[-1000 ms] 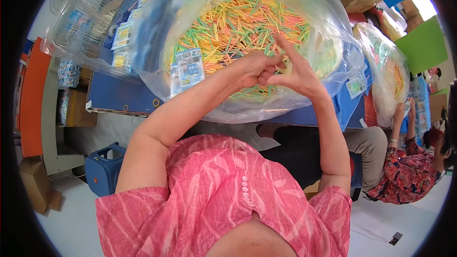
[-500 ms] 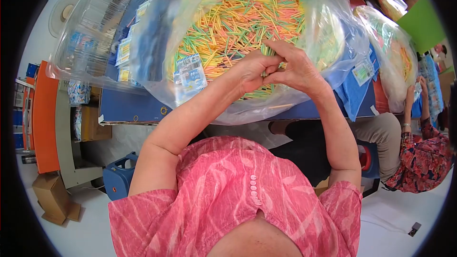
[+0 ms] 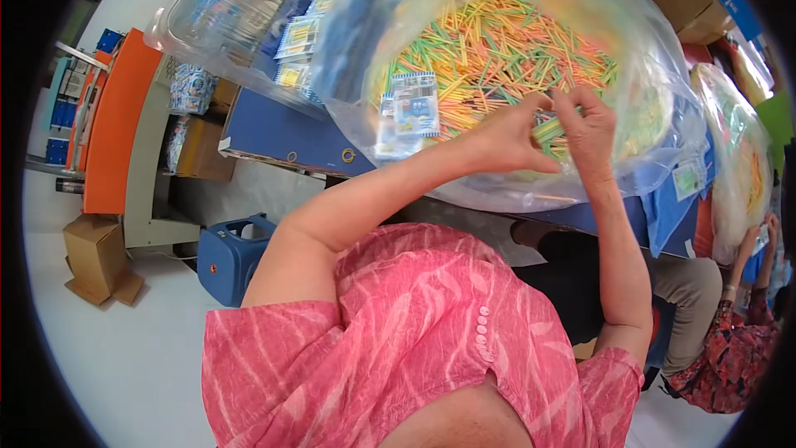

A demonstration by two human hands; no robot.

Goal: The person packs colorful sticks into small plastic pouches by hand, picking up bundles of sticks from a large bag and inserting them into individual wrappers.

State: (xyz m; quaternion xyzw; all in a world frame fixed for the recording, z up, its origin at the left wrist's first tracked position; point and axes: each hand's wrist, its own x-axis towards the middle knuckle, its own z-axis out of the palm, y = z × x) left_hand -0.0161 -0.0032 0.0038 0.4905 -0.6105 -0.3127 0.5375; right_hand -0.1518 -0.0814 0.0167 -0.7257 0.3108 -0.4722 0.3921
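Note:
My left hand (image 3: 512, 138) is over a big clear plastic bag (image 3: 489, 191) of short, thin pastel sticks (image 3: 489, 58). Its thumb and fingers curve around a small bundle of green and yellow sticks (image 3: 547, 129). Close against that bundle, on its other side, is my right hand (image 3: 590, 129), fingers bent and tips drawn together; what they pinch is hidden. Printed blue-and-white packets (image 3: 414, 104) lie at the bag's left side, left of my hands.
Clear plastic tubs (image 3: 224, 12) and more printed packets (image 3: 298, 37) stand left on the blue table (image 3: 274, 129), with rubber bands (image 3: 348, 155) near its edge. At right are a blue cloth (image 3: 663, 216), another filled bag (image 3: 730, 158) and a co-worker (image 3: 721, 357). A blue stool (image 3: 232, 261) stands below.
The view has shifted, so the bag and table sit further right. My hands, earlier overlapping at the fingers, have opened into a ring with the stick bundle showing between them.

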